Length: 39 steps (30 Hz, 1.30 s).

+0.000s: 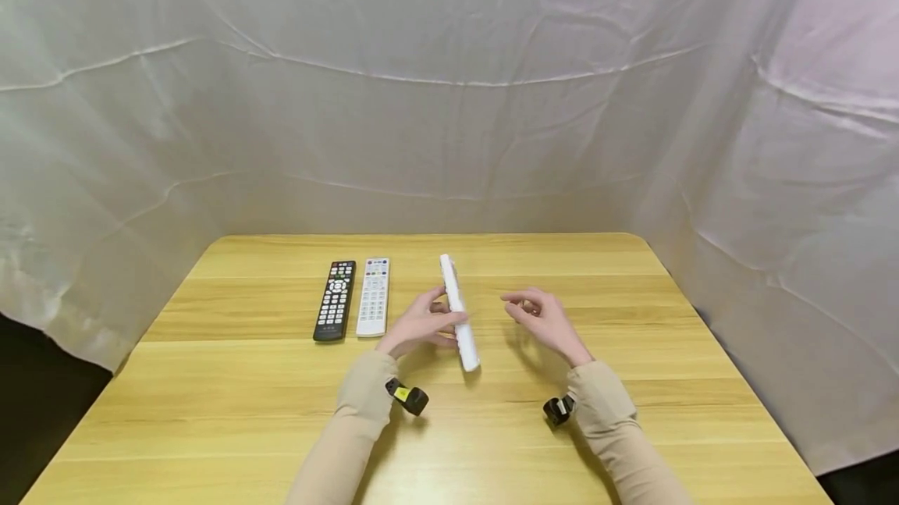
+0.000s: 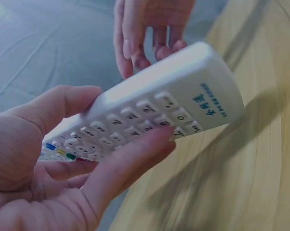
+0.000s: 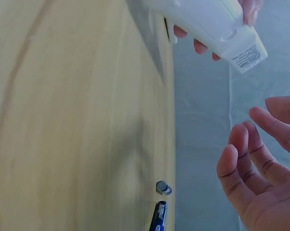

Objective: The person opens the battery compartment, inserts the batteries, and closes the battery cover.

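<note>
My left hand [image 1: 423,323] grips a white remote control [image 1: 460,318] tilted up on its long edge above the table. In the left wrist view, the fingers [image 2: 130,161] lie across its button face, with the thumb at the edge. Its back, with a small printed label near one end, shows in the right wrist view. To the right, apart from the remote, my right hand [image 1: 546,321] hovers with loosely bent fingers and nothing between them. Two small cylinders that look like batteries, one silver-ended [image 3: 163,187] and one dark blue [image 3: 158,216], lie on the table past it.
On the wooden table [image 1: 232,411], left of my hands, a black remote control [image 1: 335,302] and another white remote control [image 1: 373,298] lie side by side, buttons up. Pale cloth [image 1: 449,138] hangs behind the table's far edge and along its sides.
</note>
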{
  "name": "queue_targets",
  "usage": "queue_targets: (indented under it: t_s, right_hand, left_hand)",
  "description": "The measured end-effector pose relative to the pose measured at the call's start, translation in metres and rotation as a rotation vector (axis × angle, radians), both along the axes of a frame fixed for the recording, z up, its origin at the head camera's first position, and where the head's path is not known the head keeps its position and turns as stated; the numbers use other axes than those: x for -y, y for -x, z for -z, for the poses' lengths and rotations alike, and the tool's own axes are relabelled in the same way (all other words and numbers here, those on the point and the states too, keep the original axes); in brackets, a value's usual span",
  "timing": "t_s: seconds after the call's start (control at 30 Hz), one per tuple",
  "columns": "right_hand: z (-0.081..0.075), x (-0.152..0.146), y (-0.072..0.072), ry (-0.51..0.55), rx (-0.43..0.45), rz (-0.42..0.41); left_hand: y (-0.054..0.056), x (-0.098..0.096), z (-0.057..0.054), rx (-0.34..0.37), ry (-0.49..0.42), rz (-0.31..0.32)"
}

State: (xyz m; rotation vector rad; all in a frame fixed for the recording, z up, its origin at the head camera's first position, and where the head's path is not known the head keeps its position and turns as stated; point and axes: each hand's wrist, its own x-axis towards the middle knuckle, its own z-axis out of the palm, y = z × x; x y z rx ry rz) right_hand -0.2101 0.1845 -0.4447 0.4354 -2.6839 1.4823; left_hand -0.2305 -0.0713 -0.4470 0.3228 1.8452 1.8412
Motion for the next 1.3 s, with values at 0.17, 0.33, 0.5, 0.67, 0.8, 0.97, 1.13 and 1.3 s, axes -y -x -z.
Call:
queue_targets:
  t_s: [0.17, 0.33, 0.5, 0.67, 0.8, 0.97, 1.13, 1.3]
  right_hand:
    - [-0.003, 0.004, 0.002, 0.011, 0.018, -0.010]
    - [-0.004, 0.008, 0.006, 0.031, 0.018, -0.032]
    - [-0.007, 0.009, 0.007, 0.054, 0.036, -0.027]
    - [-0.010, 0.012, 0.006, 0.067, 0.032, -0.027]
    - [-0.013, 0.019, 0.003, 0.014, -0.016, -0.037]
    - [-0.016, 0.030, -0.003, -0.022, -0.065, -0.046]
    - [-0.017, 0.042, -0.008, -0.071, -0.184, -0.070]
    - [-0.014, 0.055, -0.013, -0.160, -0.312, -0.087]
  left_hand:
    - [-0.005, 0.003, 0.000, 0.009, -0.069, -0.010]
    - [-0.008, 0.004, 0.000, -0.004, -0.085, -0.043]
    - [-0.010, 0.006, -0.002, -0.006, -0.107, -0.071]
    - [-0.011, 0.007, -0.003, 0.001, -0.116, -0.107]
    - [-0.010, 0.007, -0.003, 0.019, -0.137, -0.129]
    - [-0.011, 0.006, -0.004, 0.022, -0.147, -0.184]
    - [-0.011, 0.004, -0.006, 0.015, -0.113, -0.286]
    - [-0.010, 0.003, -0.007, -0.004, -0.089, -0.356]
